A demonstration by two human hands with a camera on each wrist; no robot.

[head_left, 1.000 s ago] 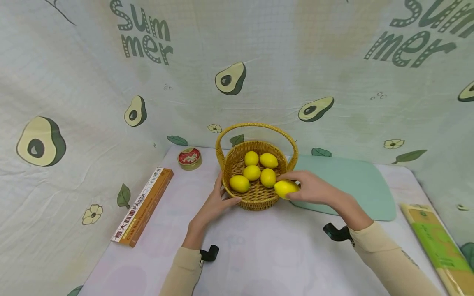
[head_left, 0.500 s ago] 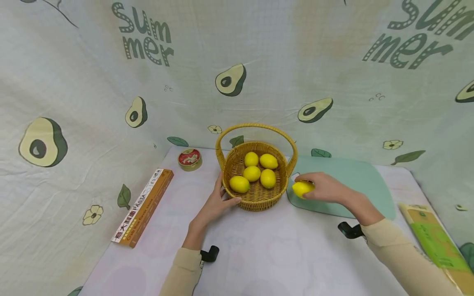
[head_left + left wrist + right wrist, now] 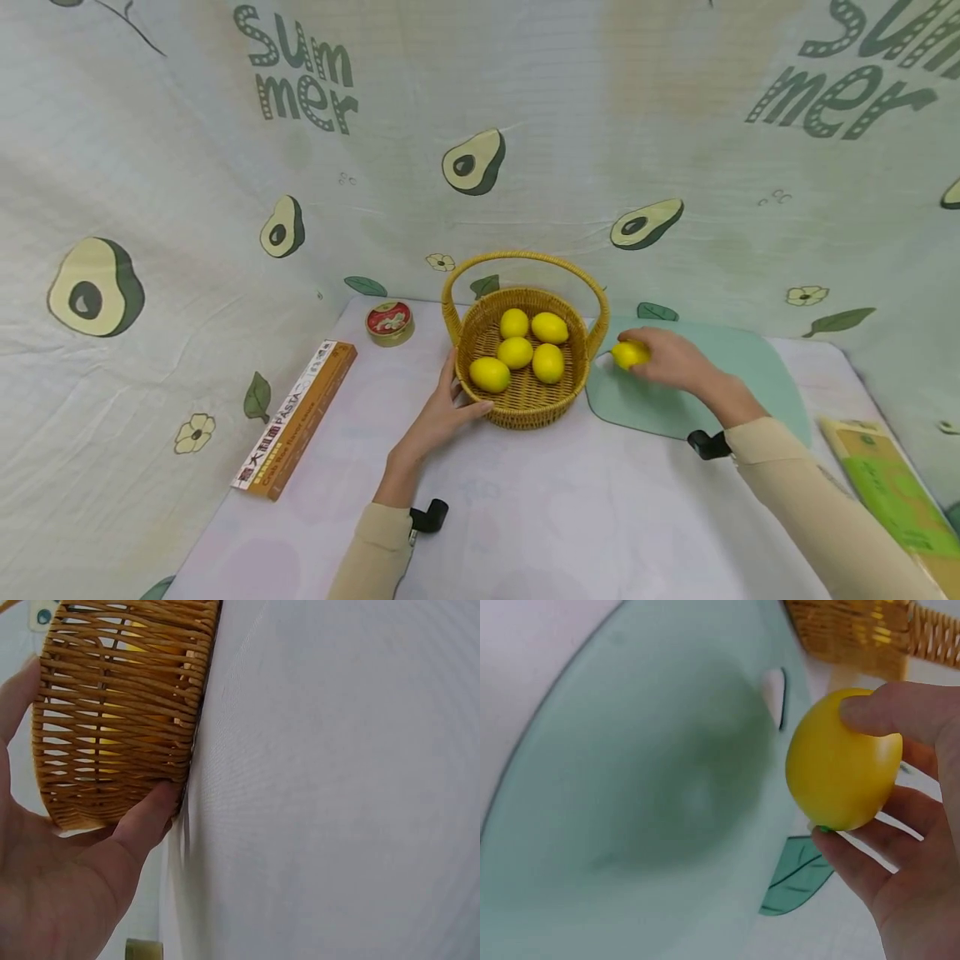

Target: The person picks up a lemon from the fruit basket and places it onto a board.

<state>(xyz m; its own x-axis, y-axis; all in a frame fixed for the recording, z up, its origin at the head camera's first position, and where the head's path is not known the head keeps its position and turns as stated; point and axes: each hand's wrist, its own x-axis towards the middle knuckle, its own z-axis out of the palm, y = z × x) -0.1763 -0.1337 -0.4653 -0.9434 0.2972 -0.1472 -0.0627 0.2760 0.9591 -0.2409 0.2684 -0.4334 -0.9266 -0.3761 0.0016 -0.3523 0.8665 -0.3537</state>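
My right hand (image 3: pixel 675 360) holds a yellow lemon (image 3: pixel 840 761) between thumb and fingers, over the left part of the pale green cutting board (image 3: pixel 712 400). In the right wrist view the lemon is apart from the board, with a dark shadow below it. My left hand (image 3: pixel 438 417) grips the near left side of a round wicker basket (image 3: pixel 525 418), thumb along the outer front wall and fingers around the left side. Several lemons (image 3: pixel 514 352) lie inside the basket. In the left wrist view, the thumb (image 3: pixel 146 821) presses low on the weave, near the table.
Behind the left arm lies a long orange-and-white pasta box (image 3: pixel 296 421). A round red-topped tin (image 3: pixel 390 323) stands left of the basket. A green-and-tan packet (image 3: pixel 896 483) lies at the right edge. The basket's tall handle (image 3: pixel 525 255) arches up; a printed cloth hangs behind.
My right hand has carried the lemon from beside the basket's right rim rightward, then farther back over the board. My left hand has stayed on the basket.
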